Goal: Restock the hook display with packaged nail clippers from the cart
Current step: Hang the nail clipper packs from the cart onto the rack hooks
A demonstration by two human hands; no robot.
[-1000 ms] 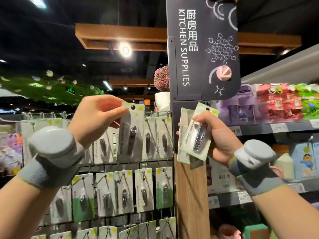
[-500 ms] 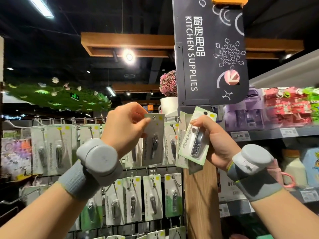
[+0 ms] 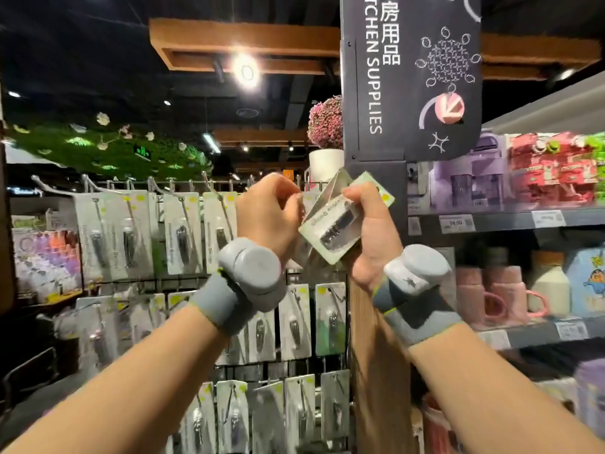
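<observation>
- A small stack of flat white-and-green carded nail clipper packs (image 3: pixel 340 224), each with a dark metal clipper under a clear blister, sits tilted in the right hand (image 3: pixel 373 237), whose fingers curl round it.
- The left hand (image 3: pixel 271 217) pinches the near edge of one pack in the stack, likely peeling it off.
- The cards look light, thin and bendable, and the blister is probably slick; best held by the card edge near the hang hole.
- Just behind, the wire hook display (image 3: pixel 183 231) holds rows of matching packs, close together.
- A wooden post (image 3: pixel 376 371) and a dark "KITCHEN SUPPLIES" sign (image 3: pixel 409 77) crowd the right side.
- No cart is visible.
</observation>
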